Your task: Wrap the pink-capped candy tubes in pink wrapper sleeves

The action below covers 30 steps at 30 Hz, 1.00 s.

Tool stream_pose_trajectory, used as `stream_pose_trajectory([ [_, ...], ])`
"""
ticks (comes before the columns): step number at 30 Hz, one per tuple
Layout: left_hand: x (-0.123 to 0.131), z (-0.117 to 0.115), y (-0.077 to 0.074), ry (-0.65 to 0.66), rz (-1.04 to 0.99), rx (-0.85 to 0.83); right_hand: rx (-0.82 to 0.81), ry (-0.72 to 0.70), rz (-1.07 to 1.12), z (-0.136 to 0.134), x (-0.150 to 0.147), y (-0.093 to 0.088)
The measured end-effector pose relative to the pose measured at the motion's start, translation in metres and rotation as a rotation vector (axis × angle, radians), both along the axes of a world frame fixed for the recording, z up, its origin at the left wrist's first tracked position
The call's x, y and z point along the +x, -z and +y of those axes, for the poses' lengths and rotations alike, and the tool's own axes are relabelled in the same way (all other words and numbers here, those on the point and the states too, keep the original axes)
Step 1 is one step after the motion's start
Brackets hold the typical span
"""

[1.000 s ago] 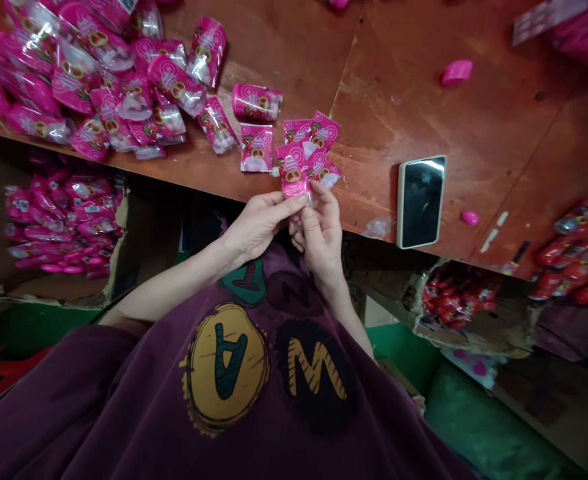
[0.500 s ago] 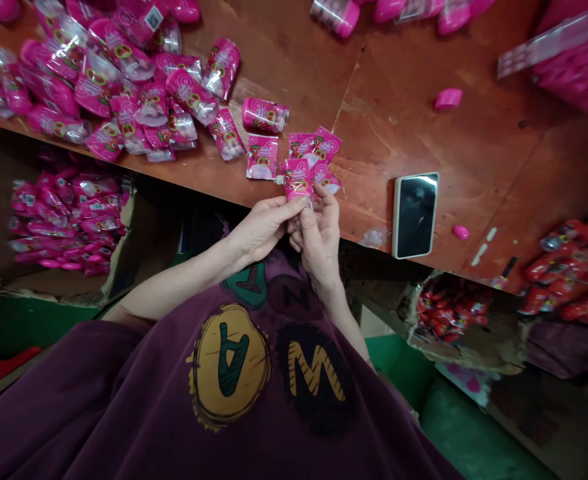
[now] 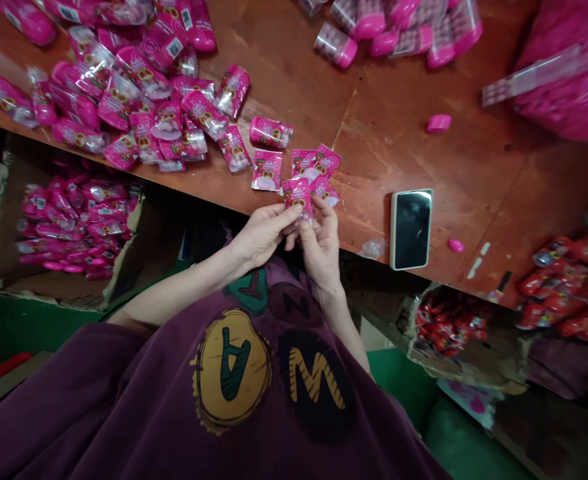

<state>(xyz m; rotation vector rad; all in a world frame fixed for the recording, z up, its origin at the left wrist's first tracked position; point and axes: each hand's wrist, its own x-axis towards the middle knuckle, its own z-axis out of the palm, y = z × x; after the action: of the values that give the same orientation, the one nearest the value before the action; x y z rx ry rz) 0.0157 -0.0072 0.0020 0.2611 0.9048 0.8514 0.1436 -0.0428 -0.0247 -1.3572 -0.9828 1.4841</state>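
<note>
Both my hands meet at the near edge of a brown wooden table (image 3: 474, 167) and pinch one small pink wrapper (image 3: 298, 195) between them. My left hand (image 3: 261, 233) grips its left side with thumb and fingers. My right hand (image 3: 320, 239) holds its right side and lower end. Just beyond the held wrapper lie a few flat pink wrappers (image 3: 316, 163) and one more flat one (image 3: 267, 171). A filled pink tube (image 3: 271, 133) lies on its side behind them.
A big heap of filled pink packets (image 3: 139, 100) covers the table's left. A phone (image 3: 411, 228) lies face up at the right. Pink caps (image 3: 439, 123) and capped tubes (image 3: 374, 27) sit farther back. Under the table stand a box of pink packets (image 3: 69, 220) and red packets (image 3: 449, 320).
My hands keep the same pinch on the wrapper. The view has tilted so the table and everything on it sit lower in the picture, showing more of its far side.
</note>
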Motion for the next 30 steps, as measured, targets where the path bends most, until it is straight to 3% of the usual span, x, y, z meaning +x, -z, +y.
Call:
stream_pose_trajectory([
  [6,-0.003,0.001,0.0,-0.014,0.011,0.038,-0.013,-0.004,0.07,0.016,-0.006,0.008],
  [19,-0.038,0.042,-0.008,0.073,0.111,0.183,-0.078,-0.166,0.237,0.065,-0.038,-0.006],
  [23,-0.048,0.055,-0.01,-0.007,0.424,0.403,-0.062,-0.154,0.129,0.07,-0.021,-0.014],
  [26,-0.067,0.066,-0.013,0.025,0.659,0.537,0.005,-0.065,0.017,0.085,0.004,-0.021],
  [28,-0.083,0.075,-0.016,0.026,0.707,0.529,0.061,0.013,-0.073,0.101,0.023,-0.023],
  [30,-0.1,0.085,-0.022,-0.057,0.692,0.463,0.116,0.074,-0.172,0.12,0.042,-0.021],
])
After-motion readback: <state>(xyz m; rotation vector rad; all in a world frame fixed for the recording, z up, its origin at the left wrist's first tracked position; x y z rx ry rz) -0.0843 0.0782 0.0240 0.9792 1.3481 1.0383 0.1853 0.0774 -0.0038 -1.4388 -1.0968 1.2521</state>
